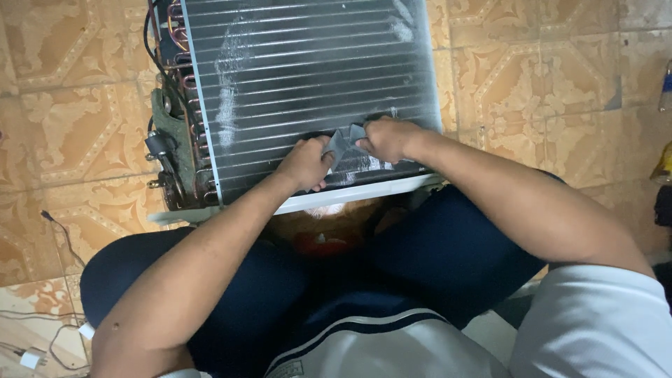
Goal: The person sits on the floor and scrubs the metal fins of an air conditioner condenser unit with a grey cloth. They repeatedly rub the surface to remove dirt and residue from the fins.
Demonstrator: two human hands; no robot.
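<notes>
Head view, looking straight down on a seated person in dark blue trousers and a white shirt. Finned coil unit (308, 77) lies flat on the patterned floor tiles (539, 77), filling the frame from 12 o'clock down to centre. Small grey cloth (345, 142) sits on the fins near the coil's lower edge, just above centre. Left hand (306, 163) closes on the cloth's 8 o'clock corner; right hand (387, 138) closes on its 2 o'clock edge, so the cloth is pinched between both. Cloth looks soft, limp and light; it should fold to any grip, best taken by its edges as now. Fins look thin and easily bent, with pale smeared patches at 11 and 1 o'clock, so I judge that light pressure along their run suits them. Coil probably heavy and stiff, best lifted by its white frame rail (350, 196). Copper tube bends and black wiring (168, 133) crowd the 9 o'clock side. No containers in sight. Loose cable with white plug (31, 358) at 8 o'clock.
</notes>
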